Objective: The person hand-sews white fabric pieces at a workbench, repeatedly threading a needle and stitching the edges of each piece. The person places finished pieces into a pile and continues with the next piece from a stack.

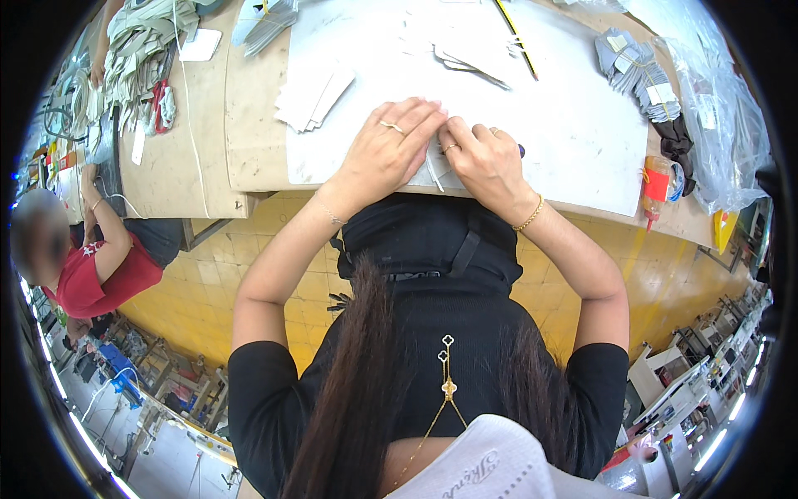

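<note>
At the near edge of a white sheet (573, 158) on the table, my two hands meet at the fingertips. My left hand (386, 150) is closed, its fingers bent together over a small pale strip (436, 169) that shows between the hands. My right hand (488, 162) curls with thumb and fingers pinched. A dark blue rounded end (522, 150) pokes out beside its knuckles, and the rest of that item is hidden. To the left of my hands lies a fanned stack of pale cut pieces (314, 98). More pale and dark-edged pieces (471, 65) lie beyond them.
A yellow-and-black pencil (517, 40) lies farther back. At right are tied grey bundles (638, 73), clear plastic bags (711, 116) and a red-labelled bottle (656, 187). Grey fabric strips (141, 54) are heaped at far left, near a seated person in red (108, 274).
</note>
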The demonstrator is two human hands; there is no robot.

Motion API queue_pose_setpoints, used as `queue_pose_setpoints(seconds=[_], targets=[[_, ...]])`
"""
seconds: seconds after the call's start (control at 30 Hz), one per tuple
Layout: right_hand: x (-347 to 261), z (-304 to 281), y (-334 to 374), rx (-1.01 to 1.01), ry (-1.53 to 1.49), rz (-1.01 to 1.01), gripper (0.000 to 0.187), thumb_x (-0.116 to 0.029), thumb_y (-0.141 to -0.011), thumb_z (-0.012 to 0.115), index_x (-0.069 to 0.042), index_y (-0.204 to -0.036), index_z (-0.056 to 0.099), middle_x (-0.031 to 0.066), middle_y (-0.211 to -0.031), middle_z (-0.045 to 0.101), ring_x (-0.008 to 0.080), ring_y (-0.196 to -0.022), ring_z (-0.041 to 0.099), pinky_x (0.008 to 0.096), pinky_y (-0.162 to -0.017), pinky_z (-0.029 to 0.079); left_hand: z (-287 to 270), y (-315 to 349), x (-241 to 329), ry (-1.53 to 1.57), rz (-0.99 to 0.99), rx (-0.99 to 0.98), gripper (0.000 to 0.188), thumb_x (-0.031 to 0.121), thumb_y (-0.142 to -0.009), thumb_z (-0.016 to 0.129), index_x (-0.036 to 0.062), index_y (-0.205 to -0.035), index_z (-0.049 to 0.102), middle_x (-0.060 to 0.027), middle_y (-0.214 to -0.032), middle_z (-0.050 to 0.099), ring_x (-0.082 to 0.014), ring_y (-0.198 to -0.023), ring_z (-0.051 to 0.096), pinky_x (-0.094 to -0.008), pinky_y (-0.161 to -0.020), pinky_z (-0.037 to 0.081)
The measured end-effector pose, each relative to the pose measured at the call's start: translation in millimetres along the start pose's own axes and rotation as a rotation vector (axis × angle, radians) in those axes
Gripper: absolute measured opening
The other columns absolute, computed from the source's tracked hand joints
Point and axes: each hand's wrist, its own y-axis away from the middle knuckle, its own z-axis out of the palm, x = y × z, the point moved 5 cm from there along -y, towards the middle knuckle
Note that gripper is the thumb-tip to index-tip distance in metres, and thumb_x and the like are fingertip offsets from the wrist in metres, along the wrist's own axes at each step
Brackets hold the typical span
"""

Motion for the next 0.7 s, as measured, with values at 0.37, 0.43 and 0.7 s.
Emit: queue_pose_setpoints(seconds=[0.37,0.43,0.7], targets=[[9.6,-32.9,38.5,-0.028,-0.128,0.101,0.026,-0.01,-0.08,0.068,-0.007,-0.105,0.074,0.0011,-0.089,0.059,0.012,-0.065,0.061,0.0282,-0.056,0.047,4.9,1.1,3.8,-0.023,0.001,-0.054,0.045,0.02,-0.09,0.072,0.0087,-0.133,0.061,-0.0058,-0.132,0.065,-0.0245,-0.129,0.058,-0.043,-0.109,0.041],[8.7,-33.1,44.7,-0.017,-0.129,0.1,0.024,-0.011,-0.081,0.069,-0.006,-0.104,0.073,0.0013,-0.088,0.057,0.0115,-0.064,0.06,0.0281,-0.054,0.047,5.5,0.8,5.0,-0.046,0.009,-0.066,0.046,0.021,-0.09,0.072,0.0103,-0.134,0.062,-0.0054,-0.133,0.064,-0.0236,-0.13,0.056,-0.0429,-0.11,0.04],[3.8,-28.5,52.3,-0.021,-0.144,0.129,0.022,-0.011,-0.081,0.069,-0.006,-0.102,0.073,0.0021,-0.087,0.057,0.0119,-0.064,0.062,0.0284,-0.055,0.048,9.5,2.7,7.4,-0.156,0.064,-0.095,0.047,0.024,-0.088,0.073,0.0164,-0.133,0.063,-0.0047,-0.133,0.062,-0.0223,-0.132,0.052,-0.0438,-0.109,0.039]])
